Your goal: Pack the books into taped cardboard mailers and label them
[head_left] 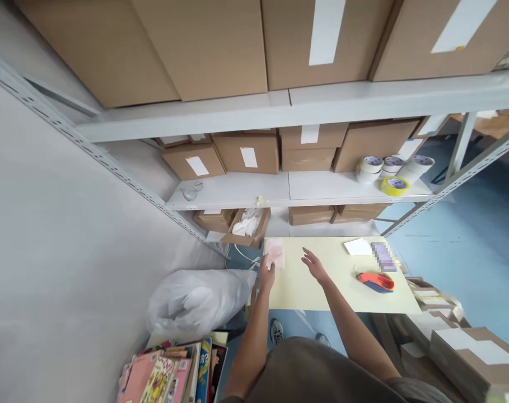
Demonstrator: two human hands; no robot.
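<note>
My left hand [267,273] is at the left edge of a pale yellow table [308,294]. Its thumb and fingers are curled at the lower corner of a thin pinkish-white sheet [276,250], which seems held between them. Over the middle of the tabletop is my right hand [316,266], fingers apart and nothing in it. Farther right on the table lie a white piece of paper [358,247], a blurred-out purple rectangular item [383,256] and an orange and blue tape dispenser [377,281].
Shelves with cardboard boxes [248,153] rise behind the table. Tape rolls [395,185] and glasses [192,191] rest on the middle shelf. An open box of white material [248,224] is below. A plastic bag [199,299] and books [170,372] stand left; cartons [468,350] right.
</note>
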